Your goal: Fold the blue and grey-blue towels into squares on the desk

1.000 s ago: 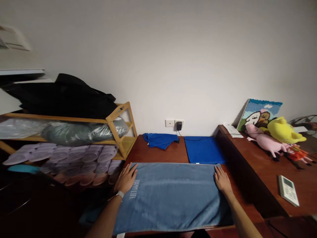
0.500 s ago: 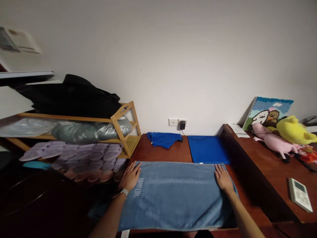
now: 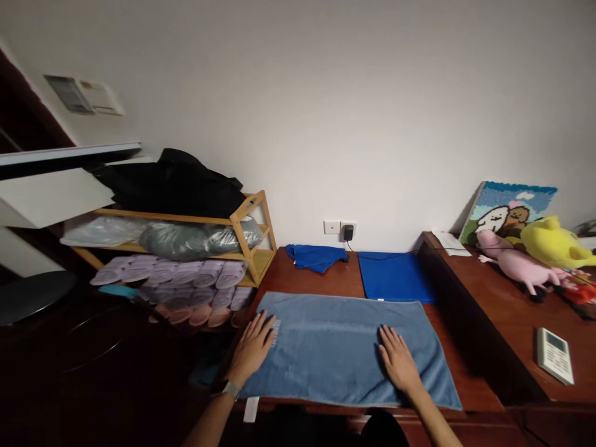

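A blue-grey towel (image 3: 326, 347) lies spread over a reddish-brown wooden table (image 3: 470, 379), with a white label at its lower left edge. My left hand (image 3: 254, 344) rests flat on the towel's left part, fingers apart, partly covering the white lettering. On the right part of the towel lies my right hand (image 3: 398, 357), palm down with fingers stretched out. Behind the towel are a crumpled bright blue cloth (image 3: 316, 257) and a flat bright blue cloth (image 3: 395, 276). Neither hand touches these.
To the left a wooden rack (image 3: 258, 267) holds slippers (image 3: 186, 273), plastic-wrapped items and a black bag (image 3: 177, 186). A charger (image 3: 348, 233) sits in the wall socket. On the right surface are plush toys (image 3: 516, 261), a picture and a white remote (image 3: 555, 355).
My right hand has moved inward and toward me from the towel's far right corner. My left hand has slid slightly nearer me. The towel's far edge lies flatter, and the view has shifted.
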A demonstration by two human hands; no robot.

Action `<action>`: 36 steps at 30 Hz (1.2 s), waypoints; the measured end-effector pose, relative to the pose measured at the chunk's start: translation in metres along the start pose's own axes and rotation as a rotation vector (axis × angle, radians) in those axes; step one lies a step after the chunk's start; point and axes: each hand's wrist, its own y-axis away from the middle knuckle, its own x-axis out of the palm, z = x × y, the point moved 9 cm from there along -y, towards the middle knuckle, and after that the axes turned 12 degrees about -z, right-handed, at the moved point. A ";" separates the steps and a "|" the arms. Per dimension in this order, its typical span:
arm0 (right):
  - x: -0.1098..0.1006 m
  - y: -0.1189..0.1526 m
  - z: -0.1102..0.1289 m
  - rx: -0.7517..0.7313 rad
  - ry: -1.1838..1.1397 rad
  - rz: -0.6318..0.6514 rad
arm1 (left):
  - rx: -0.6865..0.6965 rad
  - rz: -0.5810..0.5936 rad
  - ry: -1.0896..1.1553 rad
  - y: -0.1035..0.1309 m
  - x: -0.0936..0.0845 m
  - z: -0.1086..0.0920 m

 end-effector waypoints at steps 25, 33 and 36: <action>-0.025 0.066 -0.053 0.120 0.099 -0.069 | 0.070 0.077 0.013 0.046 -0.002 -0.001; -0.030 0.073 -0.126 0.263 0.235 -0.076 | 0.078 0.129 0.020 0.048 -0.005 0.001; -0.031 0.076 -0.142 0.292 0.279 -0.069 | 0.080 0.151 0.013 0.048 -0.005 0.002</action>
